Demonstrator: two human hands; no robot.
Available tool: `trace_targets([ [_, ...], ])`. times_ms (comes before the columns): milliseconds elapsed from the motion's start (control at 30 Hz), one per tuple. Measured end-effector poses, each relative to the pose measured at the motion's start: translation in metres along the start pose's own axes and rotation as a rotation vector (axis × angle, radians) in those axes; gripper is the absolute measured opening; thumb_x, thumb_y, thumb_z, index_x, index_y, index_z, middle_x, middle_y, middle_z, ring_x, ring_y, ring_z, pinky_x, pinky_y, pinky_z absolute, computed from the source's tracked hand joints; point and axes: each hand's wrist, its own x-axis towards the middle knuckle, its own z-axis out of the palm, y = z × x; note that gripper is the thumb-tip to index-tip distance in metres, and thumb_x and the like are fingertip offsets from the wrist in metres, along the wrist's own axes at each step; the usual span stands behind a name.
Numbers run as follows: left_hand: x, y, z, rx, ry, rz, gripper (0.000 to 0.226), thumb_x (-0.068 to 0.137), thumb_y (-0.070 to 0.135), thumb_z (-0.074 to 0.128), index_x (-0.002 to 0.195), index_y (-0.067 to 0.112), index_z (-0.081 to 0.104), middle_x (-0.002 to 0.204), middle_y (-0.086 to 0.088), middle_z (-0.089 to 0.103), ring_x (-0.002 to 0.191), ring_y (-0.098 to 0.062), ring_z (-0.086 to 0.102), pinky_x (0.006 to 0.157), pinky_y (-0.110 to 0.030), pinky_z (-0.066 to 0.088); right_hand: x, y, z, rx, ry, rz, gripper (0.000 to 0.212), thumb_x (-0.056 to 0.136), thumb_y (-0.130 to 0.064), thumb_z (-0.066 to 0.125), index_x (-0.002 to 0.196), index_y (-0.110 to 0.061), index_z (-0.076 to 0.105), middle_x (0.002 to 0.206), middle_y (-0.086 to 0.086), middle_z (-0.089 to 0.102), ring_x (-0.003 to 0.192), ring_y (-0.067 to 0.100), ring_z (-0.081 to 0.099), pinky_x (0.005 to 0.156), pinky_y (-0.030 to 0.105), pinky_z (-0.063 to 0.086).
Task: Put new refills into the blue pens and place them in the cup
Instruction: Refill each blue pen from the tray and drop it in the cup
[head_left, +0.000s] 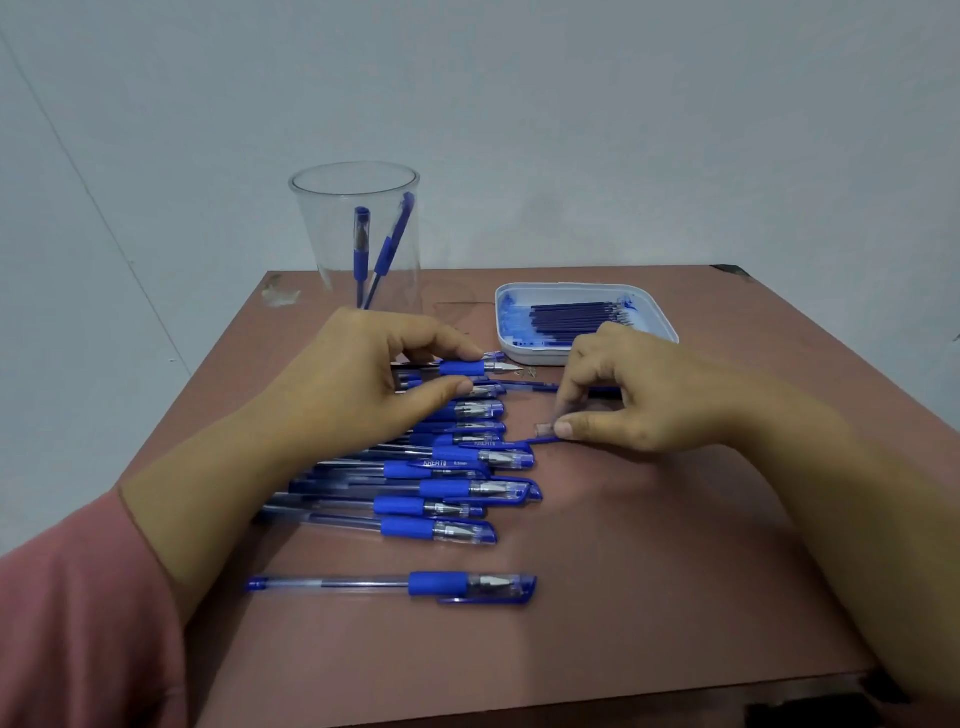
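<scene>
Several blue pens (441, 488) lie in a row on the brown table (649, 571), tips to the right; one capped pen (395, 586) lies apart nearer me. My left hand (363, 384) holds an uncapped pen (467, 368) by its blue grip at the far end of the row. My right hand (634, 395) pinches a pen cap (543, 432) between thumb and finger just above the table. A clear plastic cup (358, 228) at the back left holds two blue pens. A white tray (660, 317) at the back holds several dark blue refills (576, 319).
A loose refill (524, 385) lies on the table between my hands. Small metal bits (529, 371) lie in front of the tray. The table's front edge is near me, and a pale wall stands behind the table.
</scene>
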Motion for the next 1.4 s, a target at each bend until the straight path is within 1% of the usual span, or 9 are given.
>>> trace_targets([
  [367,0.000,-0.001,0.001,0.025,0.008,0.106,0.030,0.076,0.045,0.066,0.105,0.038,0.069,0.089,0.034,0.062,0.085,0.010,0.064,0.072,-0.010,0.051,0.012,-0.023,0.016,0.258,0.357,-0.098,0.023,0.086,-0.053,0.055,0.087,-0.034,0.069,0.082,-0.015,0.063,0.080,0.011,0.062,0.069,0.028,0.050],
  [467,0.000,-0.002,0.002,0.031,0.014,0.107,0.028,0.076,0.043,0.067,0.104,0.038,0.070,0.084,0.035,0.062,0.081,0.010,0.063,0.071,-0.005,0.046,0.015,-0.024,0.020,0.262,0.398,-0.089,0.015,0.088,-0.039,0.063,0.088,-0.027,0.071,0.079,-0.015,0.063,0.080,0.010,0.062,0.071,0.028,0.051],
  [567,0.000,-0.001,0.003,0.044,0.025,0.094,0.028,0.075,0.042,0.067,0.103,0.038,0.070,0.071,0.042,0.056,0.075,0.012,0.060,0.066,-0.001,0.041,0.017,-0.025,0.020,0.279,0.406,-0.080,0.003,0.088,-0.029,0.067,0.087,-0.031,0.068,0.082,-0.017,0.065,0.082,0.007,0.063,0.075,0.027,0.052],
  [833,0.001,-0.003,0.006,0.013,0.038,0.035,0.026,0.076,0.040,0.070,0.102,0.035,0.073,0.073,0.036,0.063,0.069,0.000,0.062,0.059,-0.007,0.042,0.017,-0.029,0.020,0.254,0.434,-0.114,0.025,0.084,-0.019,0.072,0.089,-0.039,0.058,0.089,-0.016,0.062,0.086,0.006,0.060,0.077,0.016,0.049],
  [967,0.001,-0.005,0.005,0.022,0.053,0.036,0.027,0.076,0.040,0.072,0.102,0.032,0.075,0.081,0.027,0.068,0.075,-0.002,0.064,0.064,-0.005,0.041,0.014,-0.026,0.017,0.306,0.438,-0.102,0.020,0.084,-0.034,0.067,0.102,-0.038,0.059,0.094,-0.015,0.062,0.092,0.009,0.061,0.081,0.020,0.050],
  [1067,0.002,-0.006,0.006,0.047,0.056,0.048,0.029,0.076,0.042,0.070,0.103,0.031,0.075,0.086,0.026,0.068,0.079,-0.001,0.065,0.067,-0.005,0.042,0.015,-0.026,0.018,0.279,0.423,-0.044,0.018,0.086,-0.046,0.057,0.093,-0.033,0.067,0.087,-0.015,0.064,0.085,0.007,0.060,0.076,0.025,0.050],
  [1200,0.002,-0.006,0.005,0.069,0.055,0.062,0.029,0.076,0.045,0.068,0.102,0.034,0.073,0.082,0.033,0.063,0.079,0.002,0.064,0.069,-0.006,0.045,0.019,-0.026,0.021,0.264,0.398,-0.056,0.002,0.087,-0.034,0.067,0.086,-0.032,0.066,0.084,-0.014,0.065,0.083,0.008,0.062,0.076,0.032,0.052],
  [1300,0.002,-0.006,0.005,0.073,0.056,0.066,0.031,0.076,0.047,0.066,0.103,0.036,0.073,0.081,0.036,0.060,0.079,0.004,0.064,0.068,-0.007,0.046,0.018,-0.027,0.020,0.282,0.389,-0.085,0.019,0.083,-0.024,0.074,0.091,-0.036,0.061,0.089,-0.014,0.066,0.085,0.008,0.063,0.078,0.029,0.052],
  [1400,0.003,-0.007,0.004,0.071,0.055,0.070,0.033,0.076,0.049,0.065,0.105,0.034,0.073,0.086,0.027,0.068,0.079,0.003,0.065,0.070,-0.015,0.051,0.018,-0.027,0.020,0.303,0.401,-0.075,0.015,0.082,-0.039,0.070,0.094,-0.037,0.062,0.088,-0.014,0.067,0.084,0.010,0.063,0.076,0.028,0.052],
])
